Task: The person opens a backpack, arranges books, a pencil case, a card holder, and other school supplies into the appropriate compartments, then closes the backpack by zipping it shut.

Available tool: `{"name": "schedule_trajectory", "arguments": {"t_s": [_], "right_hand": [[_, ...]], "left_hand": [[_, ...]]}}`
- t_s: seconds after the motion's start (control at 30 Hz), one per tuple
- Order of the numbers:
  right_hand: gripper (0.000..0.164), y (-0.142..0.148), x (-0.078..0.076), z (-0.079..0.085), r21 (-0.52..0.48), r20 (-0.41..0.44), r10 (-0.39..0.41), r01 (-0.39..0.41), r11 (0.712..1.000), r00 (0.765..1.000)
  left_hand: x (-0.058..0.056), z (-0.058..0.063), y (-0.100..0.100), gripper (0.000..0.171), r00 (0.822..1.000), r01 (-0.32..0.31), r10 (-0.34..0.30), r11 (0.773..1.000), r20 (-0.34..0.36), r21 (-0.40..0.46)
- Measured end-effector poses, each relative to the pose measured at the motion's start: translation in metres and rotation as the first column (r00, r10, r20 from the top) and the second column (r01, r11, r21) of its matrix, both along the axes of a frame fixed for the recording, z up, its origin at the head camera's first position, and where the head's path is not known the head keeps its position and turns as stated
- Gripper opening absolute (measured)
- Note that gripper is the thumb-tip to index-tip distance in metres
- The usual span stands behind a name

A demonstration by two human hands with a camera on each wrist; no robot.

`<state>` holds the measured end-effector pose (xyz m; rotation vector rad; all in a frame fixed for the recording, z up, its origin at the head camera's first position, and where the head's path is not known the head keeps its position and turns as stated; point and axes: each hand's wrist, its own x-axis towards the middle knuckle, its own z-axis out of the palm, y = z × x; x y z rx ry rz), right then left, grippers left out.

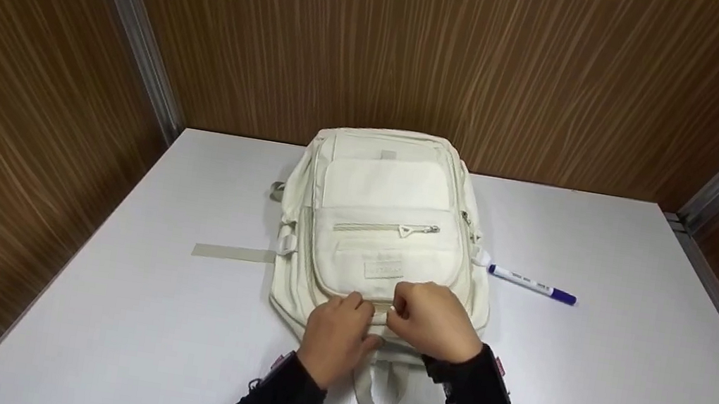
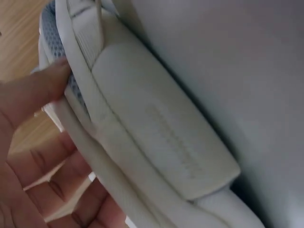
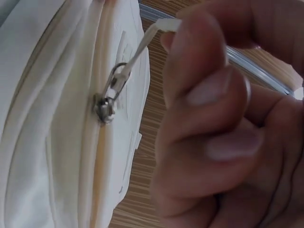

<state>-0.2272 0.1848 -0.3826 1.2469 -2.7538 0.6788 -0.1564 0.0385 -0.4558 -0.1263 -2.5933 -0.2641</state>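
Observation:
A cream backpack (image 1: 380,180) lies front side up on the white table, with its carry loop (image 1: 376,397) toward me. My right hand (image 1: 438,321) is at the near edge of its front pocket. In the right wrist view, its curled fingers pinch the end of a pale zipper pull (image 3: 145,42), which hangs from a metal slider (image 3: 105,108) on the zipper. My left hand (image 1: 335,337) grips the bag's near edge to the left, thumb (image 2: 50,83) on the fabric by grey mesh, fingers curled on the other side.
A white marker with a purple cap (image 1: 530,283) lies right of the backpack. A flat strap (image 1: 234,253) stretches out from the bag's left side. Wood-grain panels (image 1: 382,48) stand behind the table (image 1: 122,309) and at both sides.

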Motion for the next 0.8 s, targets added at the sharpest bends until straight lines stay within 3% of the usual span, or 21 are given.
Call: {"name": "schedule_trajectory", "arguments": {"t_s": [0.17,0.23,0.4,0.53,0.6,0.7,0.8], "right_hand": [[0.016,-0.006,-0.001,-0.004,0.01,0.072,0.031,-0.032,0.999,0.997],[0.016,-0.004,-0.004,-0.003,0.013,0.126,0.026,-0.028,1.0,0.992],[0.015,0.009,-0.012,0.004,-0.015,0.227,-0.007,0.011,1.0,0.974],[0.015,0.02,-0.017,0.008,-0.033,0.233,-0.048,0.057,0.998,0.971],[0.015,0.024,-0.018,0.009,-0.034,0.23,-0.062,0.072,0.997,0.971],[0.016,0.027,-0.019,0.009,-0.033,0.231,-0.072,0.081,0.996,0.97],[0.016,0.029,-0.02,0.01,-0.036,0.227,-0.079,0.089,0.995,0.971]], "left_hand": [[-0.003,-0.001,0.017,0.027,0.996,-0.067,0.069,0.997,-0.049,0.03],[-0.004,0.0,0.019,0.03,0.997,-0.072,0.072,0.997,-0.021,0.037],[0.001,0.008,0.006,0.03,0.997,0.029,-0.031,0.999,0.064,0.041],[0.007,0.02,-0.02,0.026,0.994,0.069,-0.08,0.988,0.071,0.139],[0.008,0.023,-0.036,0.026,0.997,0.03,-0.041,0.983,0.058,0.182],[0.007,0.023,-0.061,0.027,0.994,-0.092,0.075,0.97,0.081,0.227],[0.005,0.016,-0.084,0.033,0.966,-0.234,0.194,0.938,0.171,0.256]]}}
